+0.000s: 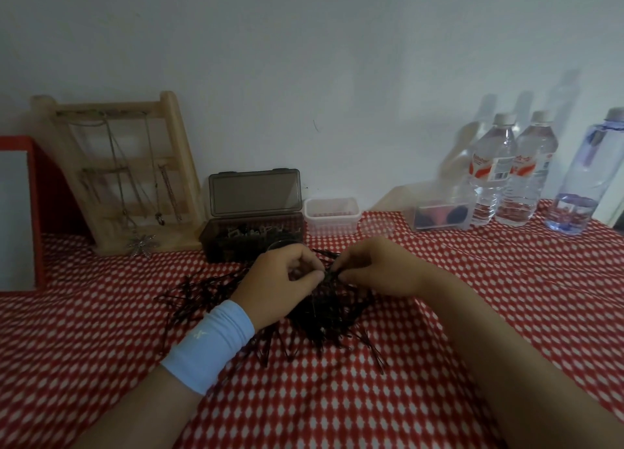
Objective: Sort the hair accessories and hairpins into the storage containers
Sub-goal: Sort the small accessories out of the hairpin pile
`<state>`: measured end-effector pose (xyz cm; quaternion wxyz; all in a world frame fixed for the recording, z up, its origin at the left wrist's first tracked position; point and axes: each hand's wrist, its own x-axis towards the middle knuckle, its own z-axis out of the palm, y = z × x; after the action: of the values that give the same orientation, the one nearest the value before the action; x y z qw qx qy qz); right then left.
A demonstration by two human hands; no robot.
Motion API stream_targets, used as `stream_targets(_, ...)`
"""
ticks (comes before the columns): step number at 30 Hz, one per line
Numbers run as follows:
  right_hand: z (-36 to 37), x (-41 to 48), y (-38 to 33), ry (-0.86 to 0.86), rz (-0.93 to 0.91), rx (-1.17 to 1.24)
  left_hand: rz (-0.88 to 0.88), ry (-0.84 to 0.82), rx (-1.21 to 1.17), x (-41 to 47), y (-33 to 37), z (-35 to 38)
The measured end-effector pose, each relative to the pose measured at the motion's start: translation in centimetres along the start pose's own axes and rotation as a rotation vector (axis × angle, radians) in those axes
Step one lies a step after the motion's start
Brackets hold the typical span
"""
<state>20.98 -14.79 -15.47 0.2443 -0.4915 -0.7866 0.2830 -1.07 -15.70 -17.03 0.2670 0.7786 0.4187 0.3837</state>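
So, dark box (236, 250) w/ clips (251, 234).

Light blue fabric wristband (211, 345), sitting in front of the dark translucent plastic box (251, 242), slightly to its left: carrying a small white mark, reading as an X.

Clear plastic water bottle with red-and-white label (491, 175), standing well right of the box: red lettering blurring, not readable; grey printed panel beside it too small.

Second matching bottle (530, 173), just beyond the first from the box: label text likewise smearing out.
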Motion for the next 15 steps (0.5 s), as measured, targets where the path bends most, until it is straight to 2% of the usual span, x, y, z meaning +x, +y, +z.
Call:
stream_targets(3, -0.49, -0.23, -0.06, 0.03, 0.003, 0.029, 0.022, -0.02, -0.024, -0.04, 0.14, 0.22)
stream_targets(10, -0.48, -0.24, -0.16, -0.08, 0.094, -0.108, 0.067, -0.155, 0.199, -0.2, -0.07, 0.63)
stream_targets(15, -0.19, -0.37, -0.24, -0.191, 0.015, -0.228, 0.091, -0.124, 0.241, -0.04, -0.26, 0.54)
